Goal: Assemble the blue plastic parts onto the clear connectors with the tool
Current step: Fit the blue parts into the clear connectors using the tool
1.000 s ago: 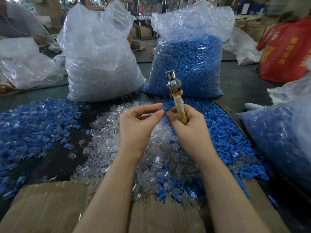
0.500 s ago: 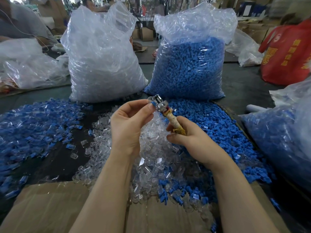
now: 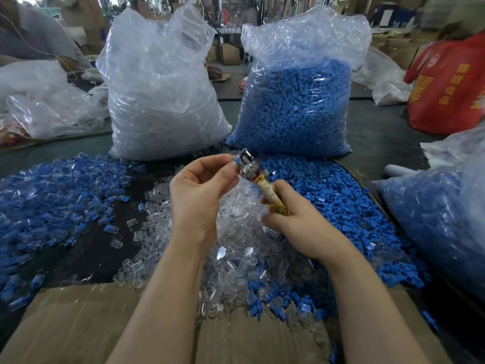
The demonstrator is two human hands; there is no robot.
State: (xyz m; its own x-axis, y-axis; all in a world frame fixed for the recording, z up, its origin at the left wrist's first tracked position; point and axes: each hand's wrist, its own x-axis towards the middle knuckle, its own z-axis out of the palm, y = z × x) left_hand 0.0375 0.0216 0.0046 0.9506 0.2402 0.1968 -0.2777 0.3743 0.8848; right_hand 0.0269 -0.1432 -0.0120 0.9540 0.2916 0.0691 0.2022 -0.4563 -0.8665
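While the tool [image 3: 258, 181] is gripped by its wrapped handle in the right hand [image 3: 296, 222], a small blue part [image 3: 237, 162] is pinched by the left hand [image 3: 199, 190] against the metal head; it should be seated squarely before pressure is applied.

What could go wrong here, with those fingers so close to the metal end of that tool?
The left hand pinches a small blue part right against the metal head of the tool, so a fingertip could get nipped. The part is tiny and might slip into the clear connectors piled below.
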